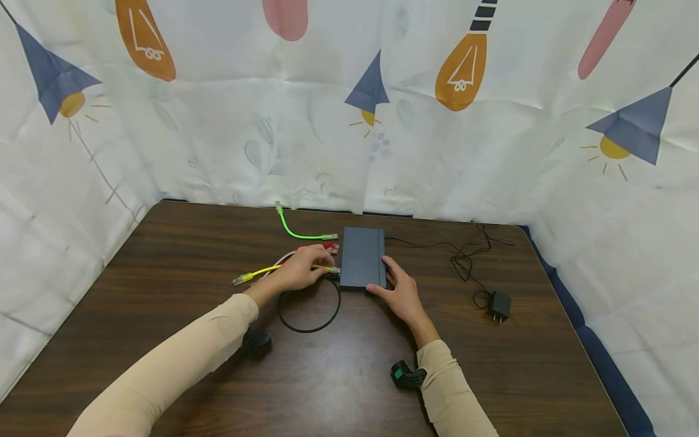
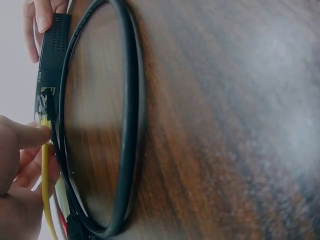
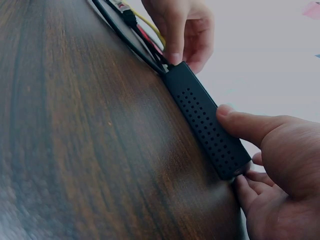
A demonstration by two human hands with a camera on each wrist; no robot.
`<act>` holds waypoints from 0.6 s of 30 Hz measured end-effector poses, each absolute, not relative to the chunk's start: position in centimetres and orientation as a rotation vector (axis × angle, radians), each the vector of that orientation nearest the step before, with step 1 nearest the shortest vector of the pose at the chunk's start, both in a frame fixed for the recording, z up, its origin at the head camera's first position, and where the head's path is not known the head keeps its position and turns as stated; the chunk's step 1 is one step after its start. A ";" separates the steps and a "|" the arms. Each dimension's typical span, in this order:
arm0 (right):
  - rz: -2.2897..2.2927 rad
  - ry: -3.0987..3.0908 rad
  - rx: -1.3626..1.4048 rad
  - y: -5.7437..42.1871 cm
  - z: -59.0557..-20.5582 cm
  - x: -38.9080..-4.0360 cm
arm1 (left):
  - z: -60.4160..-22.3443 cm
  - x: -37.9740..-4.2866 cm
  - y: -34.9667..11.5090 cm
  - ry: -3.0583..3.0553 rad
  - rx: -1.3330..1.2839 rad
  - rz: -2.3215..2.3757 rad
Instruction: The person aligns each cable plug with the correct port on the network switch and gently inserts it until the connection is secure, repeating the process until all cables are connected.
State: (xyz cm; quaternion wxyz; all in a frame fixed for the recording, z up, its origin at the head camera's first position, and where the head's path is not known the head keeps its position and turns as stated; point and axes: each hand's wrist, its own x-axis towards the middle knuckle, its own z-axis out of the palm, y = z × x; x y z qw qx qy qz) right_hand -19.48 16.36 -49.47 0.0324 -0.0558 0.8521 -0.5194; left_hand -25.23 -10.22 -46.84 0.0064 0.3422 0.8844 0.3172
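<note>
A flat dark network switch (image 1: 361, 258) lies on the table, its ports on the left side. My left hand (image 1: 303, 267) pinches a yellow Ethernet cable (image 1: 262, 271) close behind its clear plug, right at the ports. In the left wrist view, the yellow cable (image 2: 45, 175) runs between thumb and fingers, and a black cable (image 2: 131, 100) loops beside it from the port side. My right hand (image 1: 401, 291) grips the switch's right end, thumb on the near top edge and fingers at the side. The vented near side of the switch (image 3: 205, 120) shows in the right wrist view.
A short green Ethernet cable (image 1: 297, 235) lies behind the left hand. Red and white cables (image 1: 286, 256) lie partly under that hand. From the switch's right side a thin black cord (image 1: 426, 245) runs to a power adapter (image 1: 499, 305). A patterned curtain (image 1: 322, 152) hangs behind the table.
</note>
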 end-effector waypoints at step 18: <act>-1.627 2.598 -0.163 16.3 -49.4 -19.4 | -46.0 -26.8 -10.2 2.646 0.946 0.984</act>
